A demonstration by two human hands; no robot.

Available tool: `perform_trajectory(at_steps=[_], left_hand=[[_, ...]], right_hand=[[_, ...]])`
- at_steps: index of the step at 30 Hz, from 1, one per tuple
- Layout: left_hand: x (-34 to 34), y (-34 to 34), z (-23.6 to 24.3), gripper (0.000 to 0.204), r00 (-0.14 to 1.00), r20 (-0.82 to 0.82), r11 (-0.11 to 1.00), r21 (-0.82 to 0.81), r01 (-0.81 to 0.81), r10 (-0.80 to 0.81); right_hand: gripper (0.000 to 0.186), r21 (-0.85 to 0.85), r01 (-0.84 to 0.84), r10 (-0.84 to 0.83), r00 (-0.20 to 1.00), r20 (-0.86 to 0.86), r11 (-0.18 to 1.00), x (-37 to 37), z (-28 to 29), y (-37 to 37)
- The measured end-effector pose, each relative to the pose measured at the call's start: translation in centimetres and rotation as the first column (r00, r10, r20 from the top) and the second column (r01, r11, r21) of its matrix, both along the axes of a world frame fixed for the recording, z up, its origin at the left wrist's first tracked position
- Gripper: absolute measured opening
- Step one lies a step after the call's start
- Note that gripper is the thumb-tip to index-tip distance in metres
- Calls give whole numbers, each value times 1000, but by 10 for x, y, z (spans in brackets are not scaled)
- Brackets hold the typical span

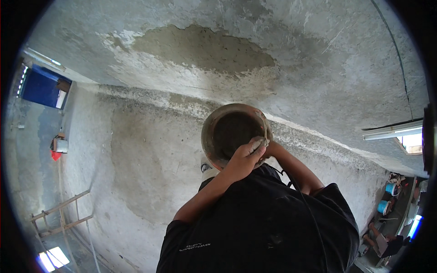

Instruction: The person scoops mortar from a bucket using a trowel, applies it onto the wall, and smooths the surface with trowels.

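Note:
A round, mortar-stained bucket (210, 135) is held in front of my body, its dark inside facing up. A dull grey wet-looking layer seems to cover its bottom. My left hand (248, 154) is closed at the bucket's near right rim, its fingers crusted with grey mortar. From that fist a thin, crusted strip like a handle (265, 123) runs up along the rim. My right hand (271, 149) is at the right side of the bucket, close to the left. Its fingers are hidden behind the bucket and the left hand.
Ahead stands a grey plastered wall (300, 68) with a darker damp patch (205, 49). A wooden frame (61, 214) is at lower left, a blue panel (43, 86) at far left. Blue-wound spools (384, 207) and a seated person (384, 241) are at lower right.

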State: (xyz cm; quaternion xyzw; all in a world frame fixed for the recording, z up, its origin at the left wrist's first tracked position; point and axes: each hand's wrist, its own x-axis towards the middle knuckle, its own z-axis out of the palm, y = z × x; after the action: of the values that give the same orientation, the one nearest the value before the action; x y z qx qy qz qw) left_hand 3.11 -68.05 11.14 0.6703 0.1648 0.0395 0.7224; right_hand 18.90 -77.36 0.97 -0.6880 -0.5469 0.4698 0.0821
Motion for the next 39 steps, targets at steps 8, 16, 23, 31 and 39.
perform_trajectory(at_steps=[8, 16, 23, 31, 39], left_hand=[[-1, 54, 15, 47, 974, -194, 876, -442, -194, 118], [-19, 97, 43, 71, 978, -110, 857, -471, -211, 180], [-19, 44, 56, 47, 978, -206, 941, -332, -59, -12], [-24, -9, 55, 39, 983, 17, 983, 7, 182, -183], [-29, -12, 57, 37, 971, -65, 973, -28, 230, -231]], right_hand=[[41, -192, 342, -391, 772, -500, 920, 30, 25, -36], [38, -200, 570, -488, 414, -768, 797, 37, 40, -84], [48, 106, 525, -516, 851, -101, 845, 24, 96, -77], [42, 475, 339, -483, 848, 219, 812, -24, 53, -28], [31, 477, 234, -298, 952, 63, 847, -62, 36, -22]])
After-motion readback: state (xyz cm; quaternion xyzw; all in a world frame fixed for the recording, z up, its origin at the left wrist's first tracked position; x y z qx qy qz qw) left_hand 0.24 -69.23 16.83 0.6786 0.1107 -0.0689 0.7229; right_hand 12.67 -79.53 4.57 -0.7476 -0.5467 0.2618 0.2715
